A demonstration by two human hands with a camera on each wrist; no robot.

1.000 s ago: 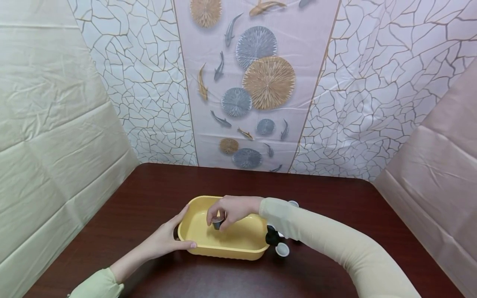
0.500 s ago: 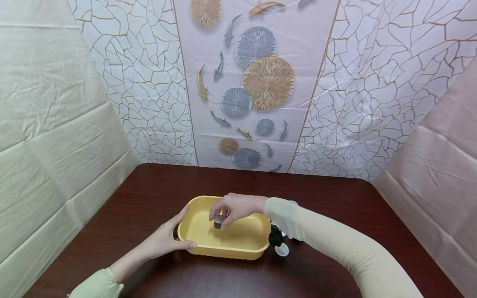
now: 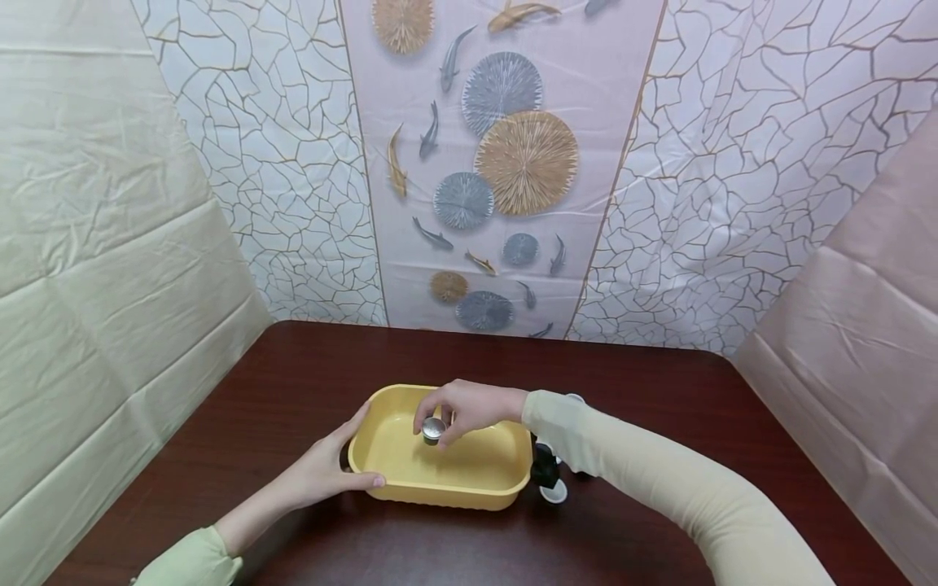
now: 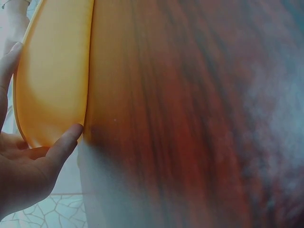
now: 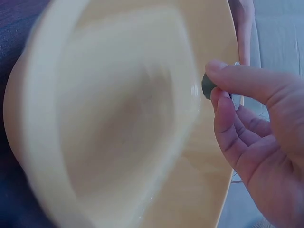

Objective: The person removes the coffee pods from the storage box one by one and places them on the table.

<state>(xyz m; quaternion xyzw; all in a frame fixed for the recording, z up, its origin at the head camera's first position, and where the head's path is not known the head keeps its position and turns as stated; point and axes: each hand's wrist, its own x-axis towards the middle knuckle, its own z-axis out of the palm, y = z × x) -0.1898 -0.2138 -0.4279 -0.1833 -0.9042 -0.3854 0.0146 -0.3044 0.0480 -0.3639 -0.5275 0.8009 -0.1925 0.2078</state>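
My right hand point(image 3: 469, 407) pinches a small coffee capsule point(image 3: 434, 430) between thumb and fingertips, over the inside of a yellow plastic tub point(image 3: 440, 495). In the right wrist view the capsule point(image 5: 208, 86) shows a dark green body and a silver rim partly behind the fingers. Its shiny lid faces up toward the head view. At the tub's left end my left hand point(image 3: 330, 465) holds the wall, thumb on the front rim and fingers round the far corner. The left wrist view shows this thumb against the rim of the tub point(image 4: 54, 71). No other object shows in the tub.
Right of the tub, partly hidden by my right sleeve point(image 3: 623, 448), lie several small capsules, among them a white-topped one point(image 3: 554, 491). A black item point(image 3: 544, 465) sits beneath the wrist against the tub's right end. The dark red-brown table point(image 3: 330, 358) meets patterned cloth walls behind.
The capsule has been turned in my right fingers, so its silver lid now shows more fully. My right hand has shifted slightly right; the left hand and tub stay nearly still.
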